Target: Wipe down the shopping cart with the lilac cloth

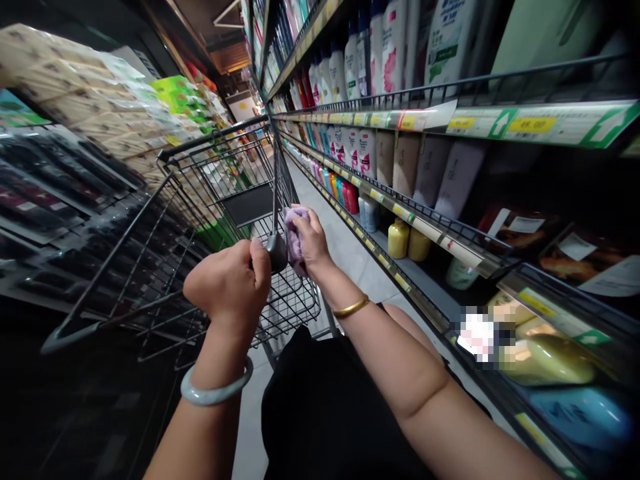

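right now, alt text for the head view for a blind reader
A person's right hand holds a lavender cloth beside a black wire shopping cart; the left hand is closed at the cart's corner. Shampoo bottles line shelves on the right.

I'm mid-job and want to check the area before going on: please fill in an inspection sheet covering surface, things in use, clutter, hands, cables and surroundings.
Surface: grey floor beneath and beside the cart.
Things in use: black wire cart; purple cloth at its grey end piece, contact hard to confirm.
Clutter: dark wrapped goods left of the cart.
Hands: left hand curled around the cart's handle; right hand holds the cloth.
Cables: nothing seen.
Surroundings: shelves with bottles at right; stacked packs at left.
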A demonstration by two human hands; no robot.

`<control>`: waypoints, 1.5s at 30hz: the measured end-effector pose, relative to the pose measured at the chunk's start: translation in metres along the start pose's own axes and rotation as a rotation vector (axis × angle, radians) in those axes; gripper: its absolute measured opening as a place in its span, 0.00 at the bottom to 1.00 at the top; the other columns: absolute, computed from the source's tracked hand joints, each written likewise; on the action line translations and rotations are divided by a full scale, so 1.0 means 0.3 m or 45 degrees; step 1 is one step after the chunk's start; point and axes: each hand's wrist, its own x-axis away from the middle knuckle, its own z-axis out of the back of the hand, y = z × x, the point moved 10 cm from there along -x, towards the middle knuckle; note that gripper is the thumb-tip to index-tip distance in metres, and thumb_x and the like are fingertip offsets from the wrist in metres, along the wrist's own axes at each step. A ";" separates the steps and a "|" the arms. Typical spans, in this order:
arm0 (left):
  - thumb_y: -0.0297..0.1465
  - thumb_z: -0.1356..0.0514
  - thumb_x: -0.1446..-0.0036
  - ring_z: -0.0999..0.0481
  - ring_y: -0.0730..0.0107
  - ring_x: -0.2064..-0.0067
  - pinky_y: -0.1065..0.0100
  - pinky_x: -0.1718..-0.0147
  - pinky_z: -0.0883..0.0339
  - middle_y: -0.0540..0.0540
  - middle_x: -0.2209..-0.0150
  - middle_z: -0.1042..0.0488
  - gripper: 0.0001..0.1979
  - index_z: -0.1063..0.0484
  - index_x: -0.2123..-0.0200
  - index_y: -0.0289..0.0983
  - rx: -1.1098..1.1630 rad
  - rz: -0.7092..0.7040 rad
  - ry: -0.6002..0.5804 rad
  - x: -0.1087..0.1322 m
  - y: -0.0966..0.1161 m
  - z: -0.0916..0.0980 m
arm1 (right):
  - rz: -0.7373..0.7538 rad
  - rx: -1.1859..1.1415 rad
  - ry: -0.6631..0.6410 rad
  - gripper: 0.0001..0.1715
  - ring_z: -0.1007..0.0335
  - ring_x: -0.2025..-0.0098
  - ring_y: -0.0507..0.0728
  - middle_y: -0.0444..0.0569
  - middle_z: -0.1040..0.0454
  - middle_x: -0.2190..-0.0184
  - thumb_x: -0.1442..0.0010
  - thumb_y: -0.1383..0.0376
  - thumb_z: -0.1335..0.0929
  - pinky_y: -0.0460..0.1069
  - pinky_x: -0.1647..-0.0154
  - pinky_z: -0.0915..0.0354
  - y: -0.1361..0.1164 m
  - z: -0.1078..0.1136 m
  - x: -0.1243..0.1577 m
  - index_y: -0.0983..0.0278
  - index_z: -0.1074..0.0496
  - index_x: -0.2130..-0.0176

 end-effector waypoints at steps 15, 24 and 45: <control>0.42 0.59 0.24 0.43 0.63 0.73 0.58 0.69 0.62 0.44 0.75 0.33 0.25 0.45 0.76 0.41 -0.007 -0.009 0.017 0.006 0.013 0.010 | 0.451 0.252 -0.094 0.15 0.28 0.37 0.59 0.46 0.21 0.42 0.33 0.58 0.28 0.56 0.25 0.37 -0.259 -0.026 0.058 0.51 0.22 0.46; 0.43 0.58 0.25 0.37 0.62 0.71 0.59 0.68 0.63 0.42 0.74 0.30 0.26 0.42 0.76 0.41 -0.003 0.005 0.015 0.007 0.000 -0.001 | 0.036 0.202 -0.001 0.18 0.23 0.42 0.59 0.49 0.20 0.44 0.33 0.59 0.29 0.58 0.30 0.31 -0.052 0.032 -0.008 0.55 0.24 0.45; 0.43 0.59 0.24 0.42 0.62 0.71 0.58 0.68 0.63 0.44 0.75 0.35 0.25 0.48 0.75 0.42 0.015 0.007 0.019 0.005 0.011 0.000 | 0.499 0.279 0.273 0.28 0.37 0.26 0.64 0.55 0.31 0.36 0.31 0.47 0.31 0.62 0.25 0.37 -0.239 0.068 0.047 0.55 0.32 0.38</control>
